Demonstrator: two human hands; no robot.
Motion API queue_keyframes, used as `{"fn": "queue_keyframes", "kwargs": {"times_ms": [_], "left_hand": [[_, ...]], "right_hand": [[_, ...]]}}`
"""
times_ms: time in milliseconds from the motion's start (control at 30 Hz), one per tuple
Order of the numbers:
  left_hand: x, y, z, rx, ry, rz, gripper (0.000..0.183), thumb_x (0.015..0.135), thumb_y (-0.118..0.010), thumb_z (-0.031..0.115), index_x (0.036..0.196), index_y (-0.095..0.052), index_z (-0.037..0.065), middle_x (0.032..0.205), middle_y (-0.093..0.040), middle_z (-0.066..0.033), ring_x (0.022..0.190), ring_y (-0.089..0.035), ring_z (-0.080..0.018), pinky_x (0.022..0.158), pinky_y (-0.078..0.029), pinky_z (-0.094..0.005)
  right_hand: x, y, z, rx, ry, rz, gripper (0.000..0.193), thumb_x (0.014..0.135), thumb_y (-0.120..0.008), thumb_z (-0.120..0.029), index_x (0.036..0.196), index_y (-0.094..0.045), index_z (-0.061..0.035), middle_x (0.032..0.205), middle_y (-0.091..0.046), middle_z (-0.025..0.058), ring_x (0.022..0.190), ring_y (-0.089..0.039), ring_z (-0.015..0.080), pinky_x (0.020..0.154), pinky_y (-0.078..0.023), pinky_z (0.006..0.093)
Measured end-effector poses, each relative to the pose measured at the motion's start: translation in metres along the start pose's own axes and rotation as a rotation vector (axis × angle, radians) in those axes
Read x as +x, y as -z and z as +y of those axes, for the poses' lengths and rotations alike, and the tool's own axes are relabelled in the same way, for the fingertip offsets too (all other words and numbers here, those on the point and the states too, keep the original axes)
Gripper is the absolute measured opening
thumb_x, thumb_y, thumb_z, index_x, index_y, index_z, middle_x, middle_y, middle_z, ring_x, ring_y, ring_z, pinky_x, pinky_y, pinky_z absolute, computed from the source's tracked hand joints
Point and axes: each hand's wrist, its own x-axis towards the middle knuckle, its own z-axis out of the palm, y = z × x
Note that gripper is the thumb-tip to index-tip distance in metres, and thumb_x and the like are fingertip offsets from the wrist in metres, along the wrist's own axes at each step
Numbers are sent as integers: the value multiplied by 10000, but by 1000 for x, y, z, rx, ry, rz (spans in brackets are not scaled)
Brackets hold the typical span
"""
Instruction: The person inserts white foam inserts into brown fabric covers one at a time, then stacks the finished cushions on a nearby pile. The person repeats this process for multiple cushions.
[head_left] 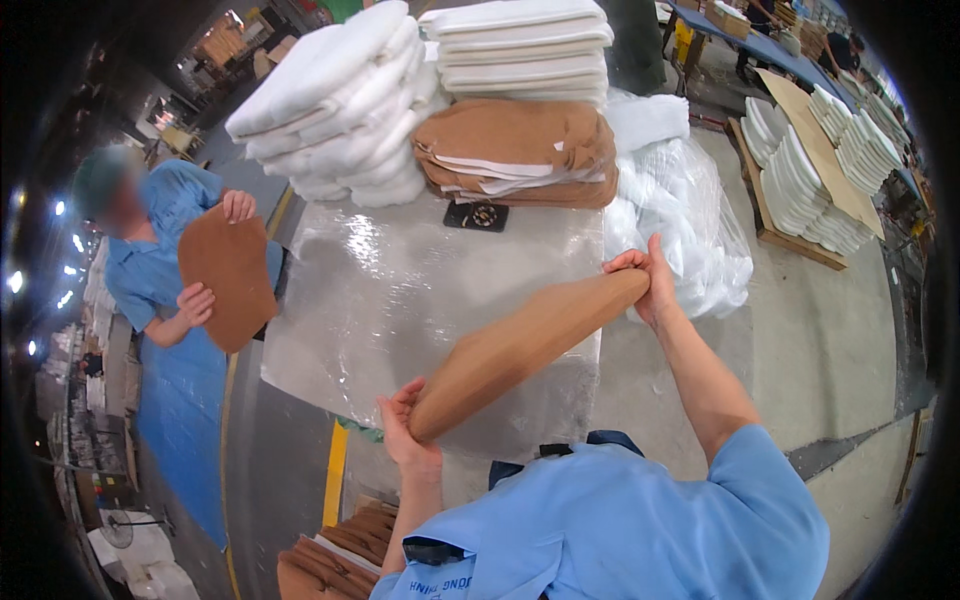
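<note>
Between my two hands is a brown fabric-covered cushion (520, 345), held tilted in the air over the near part of a plastic-covered table (350, 300). My left hand (405, 420) grips its lower left end, and my right hand (645, 280) grips the upper right end. Folded brown fabric covers (515, 145) lie stacked at the table's far side. Beside them a tall pile of white padding (330, 95) rises on the left, with flatter white pads (520, 45) behind. A small black object (475, 216) rests in front of the brown stack.
At left a co-worker in a blue shirt (165, 205) holds another brown cushion (228, 280). Clear plastic bags of white filling (680, 215) bulge at the table's right. More brown pieces (335, 560) are stacked low by my left forearm. A pallet (790, 235) carries white pads further right.
</note>
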Motion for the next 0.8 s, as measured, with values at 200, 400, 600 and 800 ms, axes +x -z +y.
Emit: {"fn": "queue_keyframes", "kwargs": {"times_ms": [200,400,600,800], "left_hand": [[-19,-50,8,30,-118,27,681,1131,-275,566,1395,-578,16,1410,-597,-145,1281,-545,-218,1126,-392,-383],[-51,-84,16,366,-580,-367,659,1040,-644,371,1538,-440,-10,1523,-535,-183,1423,-494,-262,1183,-374,-405],[-40,-107,40,879,-746,-649,811,940,-809,264,1557,-400,-69,1466,-600,-232,1311,-634,-305,1084,-496,-389],[-38,-137,50,691,-599,-623,770,1034,-666,291,1626,-287,-23,1555,-504,-200,1394,-543,-292,1126,-451,-376]], "right_hand": [[36,-2,-32,81,-19,64,915,1038,-211,-780,829,-685,-25,881,-752,170,867,-720,289,878,-555,412],[70,10,-53,237,-138,262,978,1009,-191,-815,1028,-674,35,1049,-732,246,1012,-714,386,973,-552,538],[91,5,-62,-11,-395,427,1148,944,-87,-890,1380,-595,43,1364,-665,224,1303,-607,423,1102,-449,617],[89,0,-35,-202,-493,333,1115,943,-70,-888,1461,-592,-49,1479,-612,177,1420,-526,346,1182,-344,606]]}}
